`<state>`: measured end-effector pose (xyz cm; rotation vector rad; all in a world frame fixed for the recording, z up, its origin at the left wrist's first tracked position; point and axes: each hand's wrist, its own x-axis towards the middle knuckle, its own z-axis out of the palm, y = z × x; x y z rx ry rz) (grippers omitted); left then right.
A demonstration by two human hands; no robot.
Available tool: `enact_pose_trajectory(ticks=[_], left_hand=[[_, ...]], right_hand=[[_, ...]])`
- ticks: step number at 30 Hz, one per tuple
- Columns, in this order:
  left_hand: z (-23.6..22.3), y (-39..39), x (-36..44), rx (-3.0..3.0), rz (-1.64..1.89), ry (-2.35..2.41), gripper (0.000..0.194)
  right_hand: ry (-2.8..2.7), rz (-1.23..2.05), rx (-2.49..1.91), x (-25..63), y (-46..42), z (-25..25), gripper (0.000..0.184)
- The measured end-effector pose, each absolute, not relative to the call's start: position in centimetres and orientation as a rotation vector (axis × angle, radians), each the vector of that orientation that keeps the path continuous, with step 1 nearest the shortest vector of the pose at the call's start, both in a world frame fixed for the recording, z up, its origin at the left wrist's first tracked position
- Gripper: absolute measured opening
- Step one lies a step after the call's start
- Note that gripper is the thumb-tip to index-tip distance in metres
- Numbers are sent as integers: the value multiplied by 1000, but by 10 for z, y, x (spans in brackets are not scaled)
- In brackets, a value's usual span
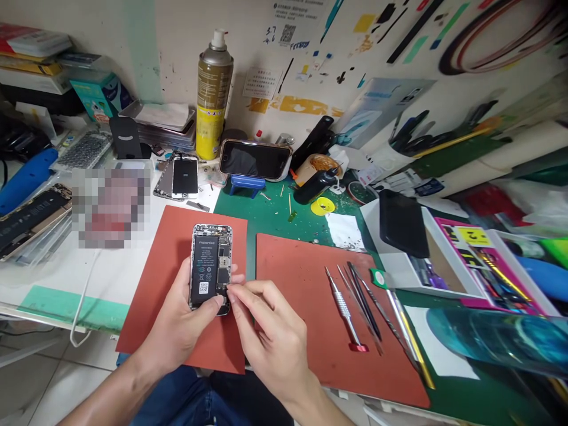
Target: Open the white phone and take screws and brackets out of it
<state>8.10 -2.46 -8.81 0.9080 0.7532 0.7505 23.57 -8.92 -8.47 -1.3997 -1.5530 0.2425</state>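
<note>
An opened smartphone (205, 260) with its black battery and circuit boards exposed is held upright over the left red-brown mat (177, 236). My left hand (177, 319) grips it from the left and below, the thumb lying across its lower end and fingertips showing past its right edge. At the phone's lower right edge, my right hand (270, 331) has thumb and forefinger pinched together, touching or nearly touching it. Whatever may be between those fingertips is too small to make out.
Screwdriver (341, 307), tweezers (361, 302) and other thin tools lie on the right mat (302, 331). Behind stand a spray can (213, 94) and a phone on a blue stand (248, 184). A white tray (444, 281) and a blue-green bottle (497, 340) are right.
</note>
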Motion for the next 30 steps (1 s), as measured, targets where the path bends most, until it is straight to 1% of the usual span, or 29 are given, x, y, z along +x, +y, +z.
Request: enact_pose_trajectory(ticks=[18,30], left_hand=[[-88,-25,78,912,750,747,49],[-84,-24,81,938,741,768,47]], right_hand=[[-1600,182,-1401,237,-90,-89,31],[-1554,242,-1406,237,-88,-84,32]])
